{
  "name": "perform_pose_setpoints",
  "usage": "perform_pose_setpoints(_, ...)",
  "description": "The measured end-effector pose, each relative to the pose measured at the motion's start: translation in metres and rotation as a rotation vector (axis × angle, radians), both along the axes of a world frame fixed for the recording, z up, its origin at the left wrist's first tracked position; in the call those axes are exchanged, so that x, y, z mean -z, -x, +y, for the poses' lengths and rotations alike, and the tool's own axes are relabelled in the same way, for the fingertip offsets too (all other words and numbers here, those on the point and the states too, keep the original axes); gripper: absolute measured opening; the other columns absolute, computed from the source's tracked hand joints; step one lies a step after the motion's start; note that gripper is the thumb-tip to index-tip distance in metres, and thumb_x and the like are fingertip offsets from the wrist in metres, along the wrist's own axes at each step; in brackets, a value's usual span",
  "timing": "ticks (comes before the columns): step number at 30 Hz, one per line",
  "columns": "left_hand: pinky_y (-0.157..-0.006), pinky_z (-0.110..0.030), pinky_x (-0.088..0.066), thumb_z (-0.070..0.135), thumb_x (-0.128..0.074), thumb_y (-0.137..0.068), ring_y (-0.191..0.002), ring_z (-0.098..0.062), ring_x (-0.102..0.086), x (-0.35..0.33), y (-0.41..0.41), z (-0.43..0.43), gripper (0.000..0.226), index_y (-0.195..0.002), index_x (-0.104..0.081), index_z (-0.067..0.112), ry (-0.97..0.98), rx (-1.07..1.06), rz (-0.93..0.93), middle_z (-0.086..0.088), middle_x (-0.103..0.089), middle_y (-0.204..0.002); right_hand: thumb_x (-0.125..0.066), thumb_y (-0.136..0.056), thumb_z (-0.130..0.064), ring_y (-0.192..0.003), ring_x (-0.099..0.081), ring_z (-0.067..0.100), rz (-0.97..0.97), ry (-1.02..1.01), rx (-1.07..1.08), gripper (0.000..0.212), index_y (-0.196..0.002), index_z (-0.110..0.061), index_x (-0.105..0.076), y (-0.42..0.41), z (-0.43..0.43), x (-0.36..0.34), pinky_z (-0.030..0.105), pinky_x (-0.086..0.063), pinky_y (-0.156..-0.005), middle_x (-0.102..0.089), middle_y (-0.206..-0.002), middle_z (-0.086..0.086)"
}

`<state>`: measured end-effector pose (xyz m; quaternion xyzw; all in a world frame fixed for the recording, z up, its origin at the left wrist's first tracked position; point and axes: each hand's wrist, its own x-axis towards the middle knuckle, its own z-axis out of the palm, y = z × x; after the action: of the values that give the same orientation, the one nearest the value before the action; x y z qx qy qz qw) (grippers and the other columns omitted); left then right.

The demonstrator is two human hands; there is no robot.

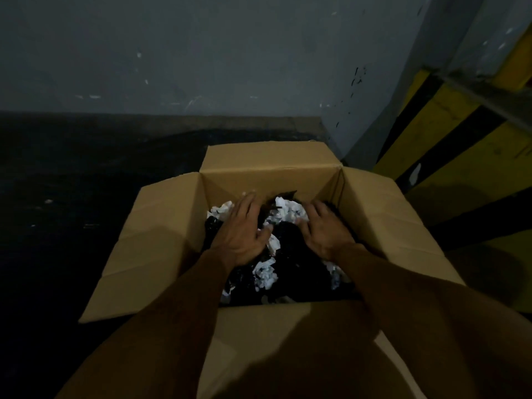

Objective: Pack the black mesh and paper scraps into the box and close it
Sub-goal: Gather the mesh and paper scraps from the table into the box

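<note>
An open cardboard box (267,168) stands on a dark floor, all its flaps folded outward. Inside lies a heap of black mesh (290,251) mixed with crumpled white paper scraps (266,273). Both my hands are down inside the box on top of the heap. My left hand (243,228) lies palm down with its fingers spread on the mesh and paper at the left. My right hand (324,226) lies palm down on the heap at the right, fingers pointing toward the far wall of the box. Neither hand grips anything.
A grey wall (201,53) rises behind the box. To the right stands a yellow and black striped structure (449,133), close to the box's right flap (397,226). Dark floor (57,182) stretches to the left, with a few small pale specks.
</note>
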<state>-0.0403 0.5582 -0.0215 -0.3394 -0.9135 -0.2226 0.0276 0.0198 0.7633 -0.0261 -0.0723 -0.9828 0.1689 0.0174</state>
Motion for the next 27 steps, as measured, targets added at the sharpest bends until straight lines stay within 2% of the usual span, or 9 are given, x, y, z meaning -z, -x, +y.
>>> perform_pose_setpoints(2,-0.12,-0.041,-0.008,0.042,-0.033,-0.1,-0.148,-0.016,0.003,-0.002,-0.004,0.009,0.064,-0.153,-0.008,0.016,-0.004,0.032,0.145,-0.003,-0.003,-0.162,-0.017,-0.098,-0.046,-0.143,-0.022,0.03,0.148,-0.086,-0.051,0.062,-0.149,-0.012,-0.025,0.004,-0.001,-0.005,0.044,-0.02,-0.117,-0.025,-0.156,0.014)
perform_pose_setpoints(4,-0.12,-0.042,-0.005,0.043,-0.024,-0.101,-0.147,-0.014,0.011,0.004,-0.007,0.018,0.064,-0.153,0.002,0.016,0.123,0.089,0.169,0.0,0.008,-0.161,-0.017,-0.098,-0.044,-0.145,-0.017,0.03,0.157,-0.122,-0.107,0.06,-0.15,-0.015,-0.021,0.009,-0.006,-0.005,0.048,-0.02,-0.117,-0.019,-0.158,0.009)
perform_pose_setpoints(7,-0.12,-0.045,0.0,0.047,-0.014,-0.101,-0.146,-0.017,0.015,0.018,-0.004,0.018,0.064,-0.152,0.009,0.015,0.304,0.041,0.126,-0.001,0.015,-0.16,-0.025,-0.102,-0.038,-0.147,-0.01,0.03,0.111,-0.139,-0.154,0.054,-0.152,-0.024,-0.013,0.017,-0.014,0.001,0.049,-0.015,-0.116,-0.01,-0.161,0.001)
perform_pose_setpoints(10,-0.118,-0.048,0.005,0.054,-0.008,-0.099,-0.147,-0.022,0.014,0.03,0.006,0.009,0.069,-0.152,0.009,0.014,0.423,-0.048,0.083,-0.003,0.015,-0.16,-0.025,-0.102,-0.043,-0.148,-0.003,0.028,0.061,-0.146,-0.187,0.056,-0.153,-0.031,-0.006,0.025,-0.016,0.016,0.049,-0.008,-0.116,0.0,-0.162,-0.005)
perform_pose_setpoints(13,-0.117,-0.051,0.006,0.058,-0.005,-0.097,-0.146,-0.024,0.017,0.043,0.019,0.002,0.071,-0.152,0.01,0.016,0.469,-0.127,0.045,-0.002,0.015,-0.16,-0.025,-0.1,-0.051,-0.148,0.005,0.026,-0.01,-0.124,-0.205,0.06,-0.153,-0.034,0.0,0.037,-0.016,0.029,0.048,-0.001,-0.117,0.006,-0.161,-0.008)
perform_pose_setpoints(18,-0.116,-0.055,0.008,0.063,0.017,-0.079,-0.145,-0.03,0.018,0.068,0.029,-0.002,0.082,-0.152,0.011,0.025,0.508,-0.183,0.006,-0.006,0.016,-0.16,-0.018,-0.095,-0.064,-0.147,0.011,0.025,-0.149,-0.104,-0.169,0.068,-0.151,-0.036,0.008,0.053,-0.013,0.062,0.048,0.005,-0.116,0.011,-0.161,-0.008)
perform_pose_setpoints(20,-0.115,-0.056,0.008,0.062,0.012,-0.084,-0.145,-0.03,0.021,0.075,0.033,0.0,0.077,-0.152,0.005,0.026,0.515,-0.191,-0.043,-0.006,0.018,-0.159,-0.015,-0.093,-0.066,-0.148,0.011,0.024,-0.195,-0.087,-0.139,0.07,-0.151,-0.036,0.011,0.055,-0.011,0.076,0.049,0.004,-0.117,0.012,-0.16,-0.008)
perform_pose_setpoints(24,-0.115,-0.056,0.009,0.057,-0.009,-0.097,-0.145,-0.029,0.022,0.08,0.041,0.004,0.062,-0.144,-0.033,0.024,0.525,-0.17,-0.139,-0.005,0.016,-0.16,-0.017,-0.096,-0.063,-0.148,0.011,0.021,-0.227,-0.061,-0.115,0.066,-0.151,-0.036,0.008,0.058,-0.009,0.09,0.051,0.002,-0.117,0.014,-0.16,-0.01)
perform_pose_setpoints(27,-0.115,-0.057,0.007,0.056,-0.01,-0.097,-0.145,-0.029,0.022,0.087,0.043,0.005,0.061,-0.145,-0.033,0.025,0.532,-0.177,-0.139,-0.005,0.016,-0.16,-0.016,-0.097,-0.06,-0.148,0.011,0.02,-0.201,-0.079,-0.104,0.063,-0.151,-0.038,0.009,0.059,-0.012,0.095,0.051,0.003,-0.117,0.015,-0.16,-0.01)
